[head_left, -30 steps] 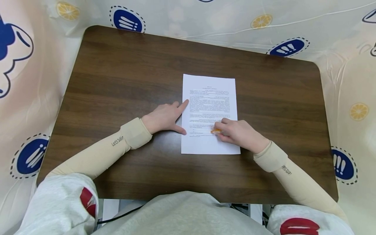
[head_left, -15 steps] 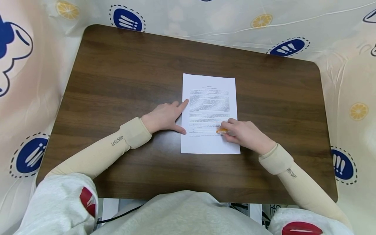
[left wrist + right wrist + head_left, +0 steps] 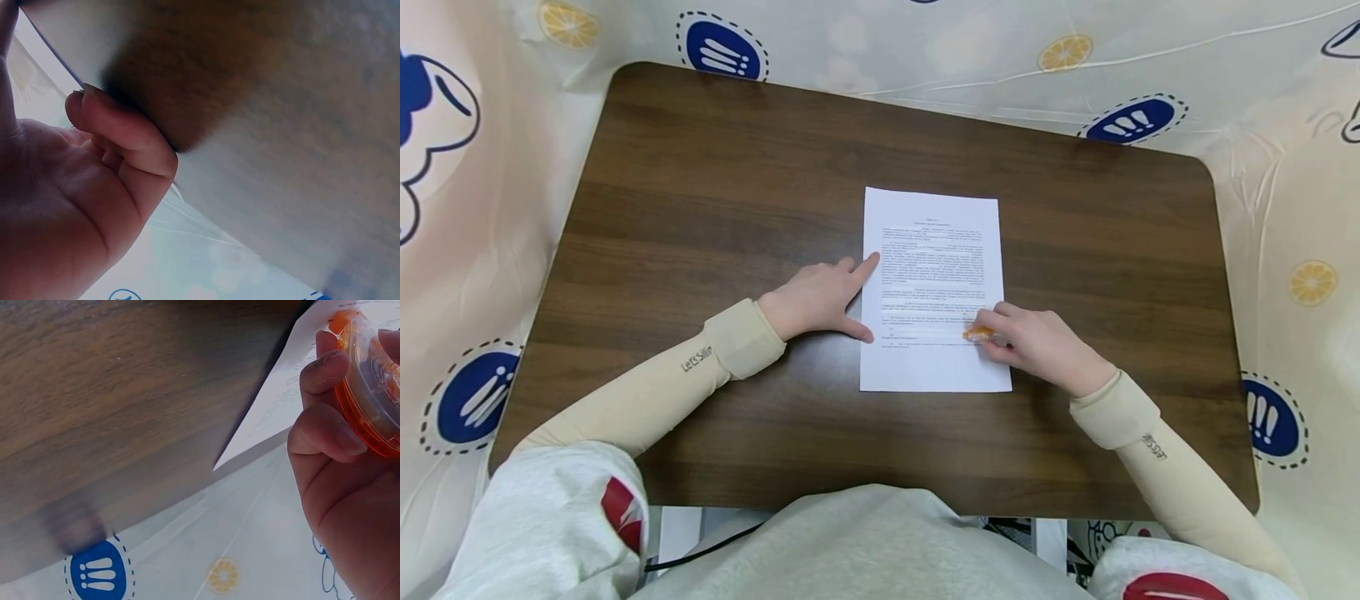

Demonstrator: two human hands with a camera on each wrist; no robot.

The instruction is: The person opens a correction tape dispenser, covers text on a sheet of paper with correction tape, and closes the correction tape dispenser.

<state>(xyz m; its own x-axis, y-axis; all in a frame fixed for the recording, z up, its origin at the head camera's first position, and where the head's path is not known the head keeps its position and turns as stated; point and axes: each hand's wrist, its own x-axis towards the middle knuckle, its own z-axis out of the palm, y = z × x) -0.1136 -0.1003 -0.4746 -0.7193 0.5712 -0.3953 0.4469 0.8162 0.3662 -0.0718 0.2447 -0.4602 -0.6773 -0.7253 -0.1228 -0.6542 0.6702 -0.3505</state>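
A printed sheet of paper (image 3: 936,367) lies flat on the brown table, with several paragraphs of text. My left hand (image 3: 820,297) rests at its left edge, thumb and index finger spread onto the margin. In the left wrist view, other fingers (image 3: 131,134) of that hand are folded in toward the palm. Over the lower right lines of text, my right hand (image 3: 1037,342) grips a correction tape (image 3: 978,333), its orange tip down at the page. The right wrist view shows the dispenser's clear and orange body (image 3: 369,394) between thumb and fingers.
The dark wood-grain table (image 3: 737,183) extends around the sheet on all sides. A pale patterned curtain (image 3: 880,50) hangs along the back and sides. A black cable (image 3: 707,550) runs below the table's front edge.
My right hand has slid right across the lower text with the correction tape in its grip. The left hand and the sheet stay in place.
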